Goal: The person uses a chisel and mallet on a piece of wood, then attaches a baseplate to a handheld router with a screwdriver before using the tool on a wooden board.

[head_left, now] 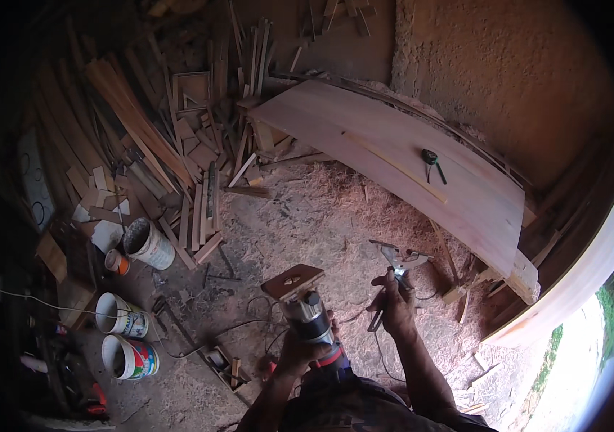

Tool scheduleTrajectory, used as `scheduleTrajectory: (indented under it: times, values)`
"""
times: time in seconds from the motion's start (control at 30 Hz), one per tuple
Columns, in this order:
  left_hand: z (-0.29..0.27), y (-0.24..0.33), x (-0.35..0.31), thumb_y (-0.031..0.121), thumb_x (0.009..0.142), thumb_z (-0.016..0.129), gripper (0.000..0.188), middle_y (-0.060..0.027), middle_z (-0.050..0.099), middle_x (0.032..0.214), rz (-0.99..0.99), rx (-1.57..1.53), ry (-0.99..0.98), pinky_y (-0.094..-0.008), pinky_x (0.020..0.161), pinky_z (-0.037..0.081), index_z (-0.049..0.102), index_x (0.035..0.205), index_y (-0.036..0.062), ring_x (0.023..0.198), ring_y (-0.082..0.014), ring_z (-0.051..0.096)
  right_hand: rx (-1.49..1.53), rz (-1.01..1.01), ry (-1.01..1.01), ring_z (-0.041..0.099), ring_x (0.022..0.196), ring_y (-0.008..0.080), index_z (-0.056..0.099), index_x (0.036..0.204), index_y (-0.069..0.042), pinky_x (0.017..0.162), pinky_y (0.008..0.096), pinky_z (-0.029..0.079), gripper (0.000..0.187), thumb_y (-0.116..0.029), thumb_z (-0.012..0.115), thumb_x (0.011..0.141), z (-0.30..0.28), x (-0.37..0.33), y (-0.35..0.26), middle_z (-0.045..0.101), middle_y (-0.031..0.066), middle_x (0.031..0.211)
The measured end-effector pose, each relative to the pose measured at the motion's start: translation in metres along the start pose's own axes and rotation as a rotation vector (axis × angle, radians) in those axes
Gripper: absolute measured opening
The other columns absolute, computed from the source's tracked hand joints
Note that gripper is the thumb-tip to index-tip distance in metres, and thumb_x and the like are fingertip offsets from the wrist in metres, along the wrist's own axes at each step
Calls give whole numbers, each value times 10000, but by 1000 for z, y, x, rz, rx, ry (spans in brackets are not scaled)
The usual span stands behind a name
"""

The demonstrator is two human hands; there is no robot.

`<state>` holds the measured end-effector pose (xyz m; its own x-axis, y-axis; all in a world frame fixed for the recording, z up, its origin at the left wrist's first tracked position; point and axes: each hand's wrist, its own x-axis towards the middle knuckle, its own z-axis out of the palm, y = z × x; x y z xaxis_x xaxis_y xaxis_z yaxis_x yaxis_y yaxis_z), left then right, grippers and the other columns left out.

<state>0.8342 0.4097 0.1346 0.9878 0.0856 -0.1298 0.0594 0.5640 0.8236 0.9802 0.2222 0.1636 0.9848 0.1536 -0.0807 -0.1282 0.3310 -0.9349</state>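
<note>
My left hand (pixel 305 351) is wrapped round a handheld router (pixel 310 318). Its body is silver and black, with a red band lower down. A square brown wooden base plate (pixel 292 281) with a hole in it is fixed on the end that points upward and away from me. In my right hand (pixel 399 311) is a silver metal clamp-like tool (pixel 393 258), its wide end pointing away from me and a dark bar showing below my fingers. The exact kind of that tool cannot be made out. Both hands are above the floor, and the two tools are apart.
A long wooden board (pixel 480 209) lies at the right, bearing a thin wooden strip (pixel 400 167), a tape measure (pixel 430 156) and a green pencil-like stick (pixel 441 173). Stacked timber (pixel 134 115) and several buckets (pixel 150 245) stand left. Cables (pixel 245 324) cross the shaving-covered floor (pixel 307 209).
</note>
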Motion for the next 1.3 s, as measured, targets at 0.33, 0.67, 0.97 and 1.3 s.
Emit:
scheduleTrajectory:
  times: [0.33,0.67,0.97,1.3]
  values:
    - [6,78,180,49,714,844,668,-44,632,1052,147,441,126,-339,786,570,479,1274,50,908,-138,643,257,5,10,625,710,120,681,1144,-29,717,329,610,237,-62,711,911,4,152,-35,616,3,844]
    - [11,84,353,207,705,904,986,-172,651,1171,65,749,196,-377,890,550,328,1464,-47,1012,-234,672,-624,-207,-165,638,912,265,592,1259,1,827,388,532,363,-113,681,926,10,344,-90,639,129,1009]
    - [38,107,493,208,686,909,886,-164,680,1139,61,852,281,-382,888,552,418,1384,-32,993,-238,693,-802,-310,-345,638,978,354,614,1244,4,836,442,498,376,-129,687,900,-9,515,-115,629,196,1043]
    - [38,133,587,272,665,905,858,-173,704,1101,-40,872,257,-396,877,560,465,1337,-31,968,-259,709,-747,-233,-455,656,794,296,631,1192,11,718,410,506,304,-107,660,913,1,615,-118,660,181,900]
